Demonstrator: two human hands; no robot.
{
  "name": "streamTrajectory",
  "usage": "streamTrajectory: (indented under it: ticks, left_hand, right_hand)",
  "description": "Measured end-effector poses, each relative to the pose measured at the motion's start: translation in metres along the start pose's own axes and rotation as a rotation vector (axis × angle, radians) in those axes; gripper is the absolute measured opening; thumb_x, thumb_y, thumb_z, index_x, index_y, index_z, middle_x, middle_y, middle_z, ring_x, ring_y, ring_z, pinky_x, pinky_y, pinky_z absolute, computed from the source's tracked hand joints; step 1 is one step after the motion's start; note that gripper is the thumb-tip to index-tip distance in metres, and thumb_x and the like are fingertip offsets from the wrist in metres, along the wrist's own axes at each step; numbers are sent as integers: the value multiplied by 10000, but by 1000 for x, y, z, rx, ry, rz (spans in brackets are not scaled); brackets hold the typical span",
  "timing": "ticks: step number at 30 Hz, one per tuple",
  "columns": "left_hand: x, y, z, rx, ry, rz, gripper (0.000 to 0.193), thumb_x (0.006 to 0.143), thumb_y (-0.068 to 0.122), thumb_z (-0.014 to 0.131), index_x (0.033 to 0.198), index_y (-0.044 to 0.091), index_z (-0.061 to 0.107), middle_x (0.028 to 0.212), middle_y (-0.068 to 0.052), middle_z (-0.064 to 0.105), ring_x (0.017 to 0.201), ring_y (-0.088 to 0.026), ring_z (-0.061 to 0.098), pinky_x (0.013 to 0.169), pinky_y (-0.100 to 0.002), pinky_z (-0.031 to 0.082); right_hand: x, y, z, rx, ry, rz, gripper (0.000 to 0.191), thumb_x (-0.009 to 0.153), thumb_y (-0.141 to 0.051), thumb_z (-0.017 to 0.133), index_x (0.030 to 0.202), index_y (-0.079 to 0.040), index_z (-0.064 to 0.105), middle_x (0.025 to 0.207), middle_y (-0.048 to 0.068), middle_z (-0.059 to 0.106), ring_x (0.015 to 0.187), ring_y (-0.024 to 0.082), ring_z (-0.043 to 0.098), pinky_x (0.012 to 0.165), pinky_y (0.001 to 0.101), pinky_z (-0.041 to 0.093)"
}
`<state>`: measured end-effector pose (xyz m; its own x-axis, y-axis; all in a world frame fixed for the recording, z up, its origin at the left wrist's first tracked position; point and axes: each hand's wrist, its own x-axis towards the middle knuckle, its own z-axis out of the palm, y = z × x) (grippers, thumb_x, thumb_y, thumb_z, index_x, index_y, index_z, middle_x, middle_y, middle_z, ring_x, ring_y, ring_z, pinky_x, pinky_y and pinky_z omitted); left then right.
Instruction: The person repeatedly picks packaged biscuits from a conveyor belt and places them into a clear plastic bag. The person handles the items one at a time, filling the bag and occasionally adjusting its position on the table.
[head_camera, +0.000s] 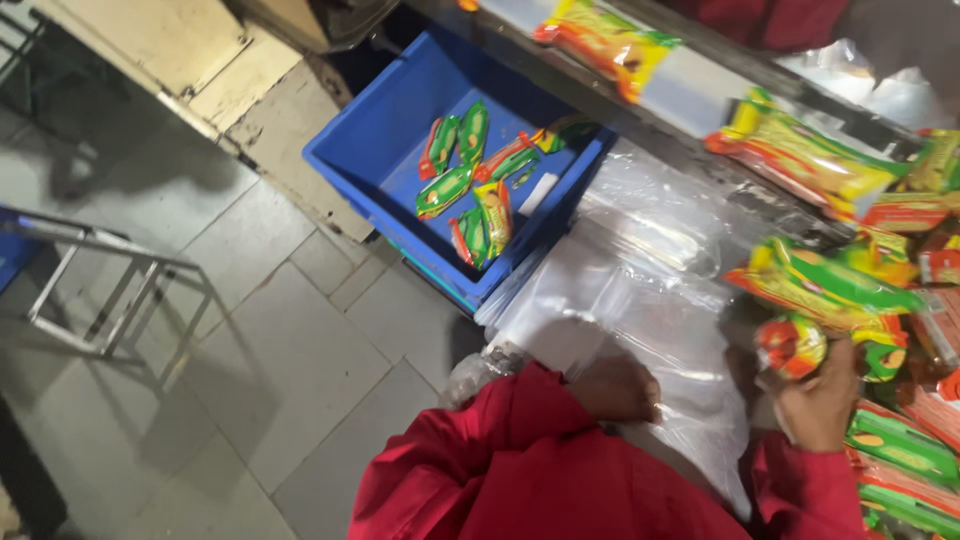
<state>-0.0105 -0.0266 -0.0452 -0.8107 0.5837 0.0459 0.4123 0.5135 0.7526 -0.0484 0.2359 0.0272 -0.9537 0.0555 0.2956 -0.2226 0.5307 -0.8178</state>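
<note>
My left hand (618, 388) pokes out of a red sleeve and rests with curled fingers on a stack of clear plastic bags (640, 290) on the table. My right hand (822, 398) grips a bunch of green, yellow and red snack packets (830, 295) held above the right end of the bags. More packets of the same kind (905, 450) lie piled at the far right, below and beside that hand.
A blue plastic crate (380, 140) holding several small green and red sachets stands on the floor left of the table. Further packets (800, 150) lie along a conveyor at the top. A metal frame (110, 290) stands on the tiled floor at left.
</note>
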Motion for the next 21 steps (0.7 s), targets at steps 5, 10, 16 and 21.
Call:
streamTrajectory:
  ticks: [5,10,16,21]
  left_hand:
    - [-4,12,-24,163,140,102,251,907,421,726,909,171,713,1032,-89,711,1053,-294,642,975,-461,473]
    - [-13,16,-68,236,388,-376,166,670,369,826,712,224,755,1630,-234,285,1512,-528,10,1090,-808,-62]
    - [-10,24,-63,145,246,-347,231,720,382,827,706,195,692,1715,-180,175,1591,-499,-79,1119,-810,-100]
    - [-2,26,-51,98,120,-383,217,742,400,815,760,204,725,1670,-143,262,1600,-486,-113,1118,-820,-95]
  right_hand:
    - [-15,-15,12,-249,-99,48,740,665,49,849,1358,28,589,1114,179,677,959,256,661,840,381,518]
    - [-21,6,1,-150,-87,-3,723,669,16,845,1336,44,567,1201,165,669,1058,231,658,967,349,516]
    - [-25,27,-4,-15,-154,28,686,725,-28,836,1329,43,518,1206,160,668,1070,229,657,948,313,518]
    - [-18,0,-7,-326,-83,-124,706,770,-118,827,1358,59,477,1295,224,596,1169,340,590,1009,405,477]
